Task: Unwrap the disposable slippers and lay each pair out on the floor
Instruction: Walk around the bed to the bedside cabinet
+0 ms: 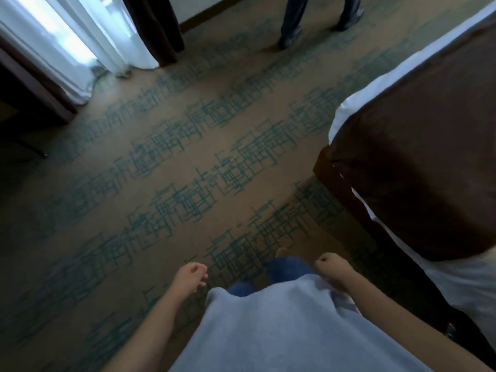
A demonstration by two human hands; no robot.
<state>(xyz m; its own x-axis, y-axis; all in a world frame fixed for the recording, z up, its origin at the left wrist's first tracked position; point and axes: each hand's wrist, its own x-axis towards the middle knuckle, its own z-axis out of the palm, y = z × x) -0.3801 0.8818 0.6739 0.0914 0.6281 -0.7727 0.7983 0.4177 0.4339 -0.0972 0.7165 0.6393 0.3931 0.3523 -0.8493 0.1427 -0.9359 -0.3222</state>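
Note:
No slippers or wrappers show in the head view. My left hand [191,275] hangs at my side over the patterned carpet [174,170], its fingers loosely curled with nothing in them. My right hand [331,265] is closed in a fist beside my light blue shirt, and nothing shows in it. Below the shirt hem I see my blue trousers and the tip of one foot.
A bed [418,124] with a dark brown runner and white sheets fills the right side. Another person's legs [292,22] stand at the far wall. White and dark curtains [115,36] hang at the top left, with dark furniture [24,103] at the left edge.

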